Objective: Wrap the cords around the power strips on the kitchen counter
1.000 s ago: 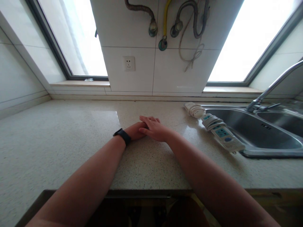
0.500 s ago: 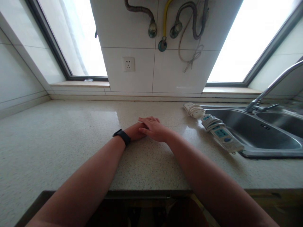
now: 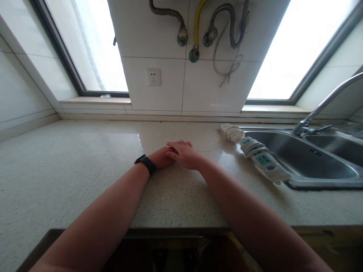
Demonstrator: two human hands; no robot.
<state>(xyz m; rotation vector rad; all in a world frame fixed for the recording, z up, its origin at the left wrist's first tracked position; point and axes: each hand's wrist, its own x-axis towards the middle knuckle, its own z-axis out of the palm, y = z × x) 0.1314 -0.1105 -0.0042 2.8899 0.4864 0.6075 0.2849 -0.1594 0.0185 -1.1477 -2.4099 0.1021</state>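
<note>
Both my hands rest on the speckled stone countertop, near its middle. My right hand lies flat, palm down, on top of my left hand, hiding most of its fingers. Neither hand holds anything. A black band circles my left wrist. The nearest object is a white power strip with its cord wound around it, lying to the right of my hands beside the sink.
A steel sink with a curved faucet takes up the right side. A wall socket and several hoses are on the tiled pillar between two windows. The counter's front edge runs below my forearms.
</note>
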